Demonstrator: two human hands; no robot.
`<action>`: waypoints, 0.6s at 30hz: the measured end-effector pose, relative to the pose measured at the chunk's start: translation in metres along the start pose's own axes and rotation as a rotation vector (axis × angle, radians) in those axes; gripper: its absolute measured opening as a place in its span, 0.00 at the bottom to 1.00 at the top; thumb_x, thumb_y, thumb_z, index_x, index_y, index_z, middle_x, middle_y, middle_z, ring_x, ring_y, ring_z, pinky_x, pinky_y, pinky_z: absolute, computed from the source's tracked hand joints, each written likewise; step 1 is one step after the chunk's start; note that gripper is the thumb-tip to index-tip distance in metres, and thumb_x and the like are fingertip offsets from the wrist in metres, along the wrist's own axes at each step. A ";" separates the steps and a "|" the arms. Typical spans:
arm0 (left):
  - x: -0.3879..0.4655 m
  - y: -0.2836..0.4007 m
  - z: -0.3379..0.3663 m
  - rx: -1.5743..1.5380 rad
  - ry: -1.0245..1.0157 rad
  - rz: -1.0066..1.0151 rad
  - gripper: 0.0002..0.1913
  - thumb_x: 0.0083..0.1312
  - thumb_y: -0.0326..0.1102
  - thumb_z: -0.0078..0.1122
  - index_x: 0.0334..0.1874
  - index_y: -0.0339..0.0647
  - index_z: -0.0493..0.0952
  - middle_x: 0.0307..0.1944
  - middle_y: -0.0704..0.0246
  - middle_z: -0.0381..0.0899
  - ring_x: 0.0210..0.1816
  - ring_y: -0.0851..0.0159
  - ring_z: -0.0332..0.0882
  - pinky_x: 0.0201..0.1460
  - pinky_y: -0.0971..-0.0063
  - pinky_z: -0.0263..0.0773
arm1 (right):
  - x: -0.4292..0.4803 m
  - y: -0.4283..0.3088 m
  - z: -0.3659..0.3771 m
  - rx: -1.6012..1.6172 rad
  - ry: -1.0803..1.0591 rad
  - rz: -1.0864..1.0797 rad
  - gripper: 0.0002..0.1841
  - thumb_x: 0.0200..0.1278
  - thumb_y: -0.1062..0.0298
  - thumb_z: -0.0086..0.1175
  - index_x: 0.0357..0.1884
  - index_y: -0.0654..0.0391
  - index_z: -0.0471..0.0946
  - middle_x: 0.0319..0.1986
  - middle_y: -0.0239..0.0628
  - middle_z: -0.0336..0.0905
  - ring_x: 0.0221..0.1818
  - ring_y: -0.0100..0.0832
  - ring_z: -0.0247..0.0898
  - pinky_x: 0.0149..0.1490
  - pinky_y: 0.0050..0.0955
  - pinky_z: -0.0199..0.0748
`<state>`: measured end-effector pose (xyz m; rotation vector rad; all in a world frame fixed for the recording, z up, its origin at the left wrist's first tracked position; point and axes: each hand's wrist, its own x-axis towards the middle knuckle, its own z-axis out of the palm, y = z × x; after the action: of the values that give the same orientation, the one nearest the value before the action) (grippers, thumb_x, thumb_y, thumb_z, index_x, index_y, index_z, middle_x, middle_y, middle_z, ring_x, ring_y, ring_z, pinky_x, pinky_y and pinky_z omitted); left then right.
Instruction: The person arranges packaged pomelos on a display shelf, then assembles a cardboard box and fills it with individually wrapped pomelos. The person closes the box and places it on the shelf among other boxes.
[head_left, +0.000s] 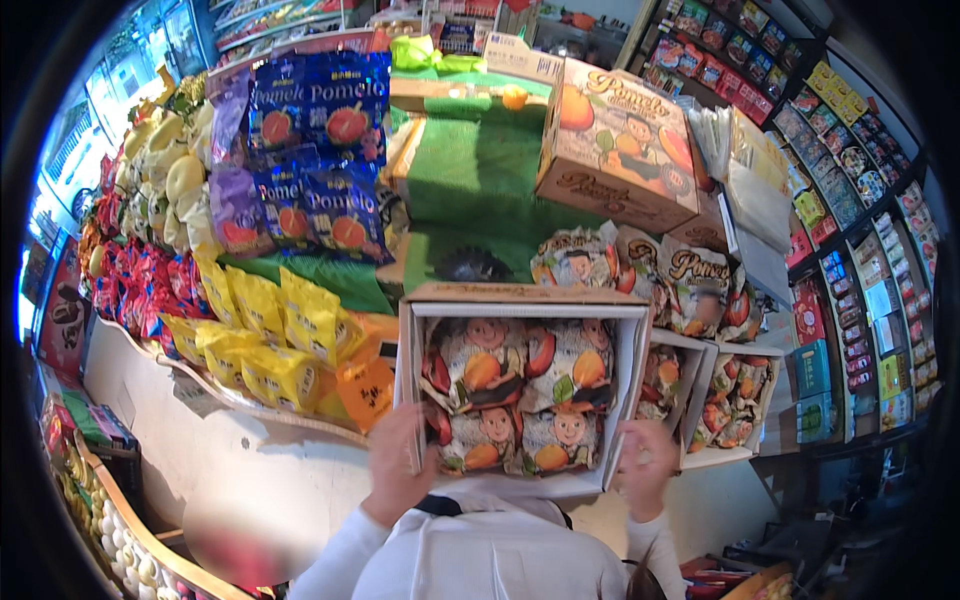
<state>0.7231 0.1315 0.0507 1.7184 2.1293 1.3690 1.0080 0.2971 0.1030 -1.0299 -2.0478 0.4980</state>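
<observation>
In front of me stands an uncovered cardboard box (637, 375) with white inner walls, holding several pomelos (562, 439) in printed wrappers. My left hand (401, 457) is at its near left corner. At the right wall, near the front, is my right hand (646, 457), slightly blurred, its fingers bent. Whether either hand bears the box's weight cannot be told. Beyond the box's far right corner lie more wrapped fruits (694, 277). A printed carton (619, 142), its top closed, stands behind them. To the left are blue printed bags (345, 127) marked Pomelo.
Two smaller filled boxes (739, 397) adjoin on the right. Yellow bags (262, 367) and an orange price card (367, 390) line the left edge. Green cloth (476, 165) covers the stand's middle. Plastic bags (750, 165) are stacked at right, before packed shelves (832, 165).
</observation>
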 end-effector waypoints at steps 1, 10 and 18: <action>-0.016 -0.009 -0.012 0.131 0.095 -0.190 0.35 0.50 0.18 0.65 0.64 0.34 0.64 0.62 0.56 0.69 0.61 0.51 0.70 0.62 0.57 0.68 | 0.004 0.017 -0.012 -0.009 0.105 0.078 0.06 0.64 0.73 0.51 0.35 0.63 0.79 0.31 0.39 0.77 0.32 0.33 0.74 0.39 0.27 0.69; -0.019 -0.045 0.029 -0.124 -0.196 -0.492 0.31 0.56 0.33 0.68 0.61 0.35 0.67 0.47 0.57 0.75 0.45 0.54 0.76 0.48 0.66 0.72 | -0.026 0.089 0.031 0.185 -0.174 0.408 0.20 0.63 0.59 0.58 0.49 0.64 0.71 0.36 0.36 0.75 0.39 0.35 0.73 0.46 0.33 0.69; 0.044 -0.104 -0.025 -1.029 -0.035 -0.824 0.21 0.65 0.39 0.61 0.55 0.31 0.74 0.48 0.62 0.80 0.50 0.63 0.78 0.53 0.69 0.75 | -0.016 0.079 0.037 0.337 -0.165 0.645 0.25 0.51 0.77 0.53 0.56 0.64 0.70 0.37 0.38 0.75 0.36 0.31 0.71 0.44 0.29 0.70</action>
<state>0.6156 0.1558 0.0162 0.4016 1.3408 1.6104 1.0246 0.3313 0.0232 -1.4614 -1.6480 1.2451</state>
